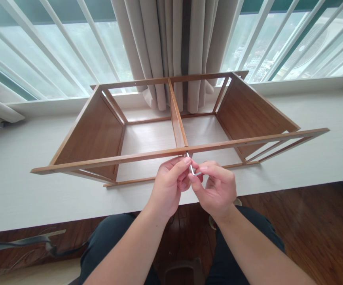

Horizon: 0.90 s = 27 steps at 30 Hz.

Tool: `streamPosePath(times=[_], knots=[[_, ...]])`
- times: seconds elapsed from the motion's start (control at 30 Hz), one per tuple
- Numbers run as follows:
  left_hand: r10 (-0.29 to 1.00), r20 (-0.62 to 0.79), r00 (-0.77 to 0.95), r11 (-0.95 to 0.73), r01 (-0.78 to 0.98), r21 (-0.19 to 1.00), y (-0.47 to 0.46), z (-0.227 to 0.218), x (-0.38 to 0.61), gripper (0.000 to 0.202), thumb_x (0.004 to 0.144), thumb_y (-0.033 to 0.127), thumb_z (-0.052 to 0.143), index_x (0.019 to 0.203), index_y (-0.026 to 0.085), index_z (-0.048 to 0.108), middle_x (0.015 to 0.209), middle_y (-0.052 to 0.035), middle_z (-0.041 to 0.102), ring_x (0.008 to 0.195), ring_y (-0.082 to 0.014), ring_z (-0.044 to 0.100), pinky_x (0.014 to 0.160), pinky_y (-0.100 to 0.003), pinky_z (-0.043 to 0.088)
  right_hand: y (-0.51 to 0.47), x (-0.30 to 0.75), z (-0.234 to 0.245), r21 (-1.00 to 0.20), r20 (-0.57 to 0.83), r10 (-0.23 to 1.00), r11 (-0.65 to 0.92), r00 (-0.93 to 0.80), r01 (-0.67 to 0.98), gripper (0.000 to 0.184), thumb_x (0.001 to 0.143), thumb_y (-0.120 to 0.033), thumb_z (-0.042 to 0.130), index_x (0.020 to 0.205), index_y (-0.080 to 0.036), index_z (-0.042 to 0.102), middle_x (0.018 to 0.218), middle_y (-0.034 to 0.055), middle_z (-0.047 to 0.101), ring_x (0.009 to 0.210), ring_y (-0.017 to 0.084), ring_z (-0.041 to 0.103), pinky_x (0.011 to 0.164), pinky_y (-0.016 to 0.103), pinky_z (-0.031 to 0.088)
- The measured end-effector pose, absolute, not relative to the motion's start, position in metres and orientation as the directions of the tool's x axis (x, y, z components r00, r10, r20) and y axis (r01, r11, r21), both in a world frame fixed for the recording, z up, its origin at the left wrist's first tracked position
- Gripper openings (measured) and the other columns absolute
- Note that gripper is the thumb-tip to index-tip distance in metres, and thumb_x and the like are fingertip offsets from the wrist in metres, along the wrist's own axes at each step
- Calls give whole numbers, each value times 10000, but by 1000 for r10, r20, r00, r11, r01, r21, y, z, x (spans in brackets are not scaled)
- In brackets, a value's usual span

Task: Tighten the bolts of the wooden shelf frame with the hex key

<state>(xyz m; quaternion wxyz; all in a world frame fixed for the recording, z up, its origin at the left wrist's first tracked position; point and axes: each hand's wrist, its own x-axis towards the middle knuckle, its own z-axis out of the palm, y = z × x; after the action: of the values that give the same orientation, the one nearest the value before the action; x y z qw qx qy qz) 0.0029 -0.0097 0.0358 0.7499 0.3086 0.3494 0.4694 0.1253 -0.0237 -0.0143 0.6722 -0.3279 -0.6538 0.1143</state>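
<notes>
A wooden shelf frame (100, 130) lies on its side on a white window ledge (17, 174), with two side panels, a middle divider and thin rails. Both my hands meet just below the front rail (248, 140), where the divider joins it. My left hand (168, 186) and my right hand (215, 188) are each pinched on a small metal hex key (191, 168), whose tip points up into the rail's underside. My fingers hide most of the key.
Beige curtains (171, 47) hang behind the frame, in front of a window with white bars. Dark wooden floor (313, 229) lies below the ledge, with my knees in dark trousers and a grey strap (25, 241) at the left.
</notes>
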Motion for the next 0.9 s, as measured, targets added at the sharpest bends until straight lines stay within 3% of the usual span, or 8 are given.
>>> streamPosePath(times=[0.3, 0.63, 0.77, 0.9], knots=[[905, -262, 336, 408, -503, 762, -7, 34, 2, 292, 877, 377, 747, 723, 133, 704, 545, 76, 287, 458, -25, 318, 444, -171, 225, -22, 126, -16, -541, 839, 530, 784, 125, 304, 451, 801, 8, 744, 1152, -220, 577, 910, 8, 660, 794, 121, 669, 679, 262, 591], [914, -262, 310, 389, -481, 786, -7, 34, 3, 316, 845, 401, 783, 710, 134, 680, 539, 77, 300, 457, -25, 287, 451, -189, 180, -26, 122, -18, -669, 743, 641, 711, 190, 218, 226, 831, -87, 754, 924, -207, 587, 829, -1, 656, 767, 120, 667, 686, 265, 587], [920, -263, 291, 375, -452, 810, -8, 32, 3, 347, 824, 428, 805, 707, 136, 659, 523, 79, 306, 467, -30, 303, 472, -196, 202, -29, 118, -18, -766, 642, 739, 632, 205, 118, 150, 871, -165, 744, 816, -193, 608, 803, 22, 700, 765, 137, 684, 723, 293, 599], [925, -257, 280, 362, -445, 819, -8, 34, 3, 351, 821, 405, 811, 683, 130, 640, 518, 77, 348, 455, -21, 310, 462, -188, 229, -34, 114, -17, -886, 442, 888, 454, 128, -92, 224, 931, -252, 710, 739, -172, 627, 728, 12, 705, 659, 116, 666, 701, 274, 591]])
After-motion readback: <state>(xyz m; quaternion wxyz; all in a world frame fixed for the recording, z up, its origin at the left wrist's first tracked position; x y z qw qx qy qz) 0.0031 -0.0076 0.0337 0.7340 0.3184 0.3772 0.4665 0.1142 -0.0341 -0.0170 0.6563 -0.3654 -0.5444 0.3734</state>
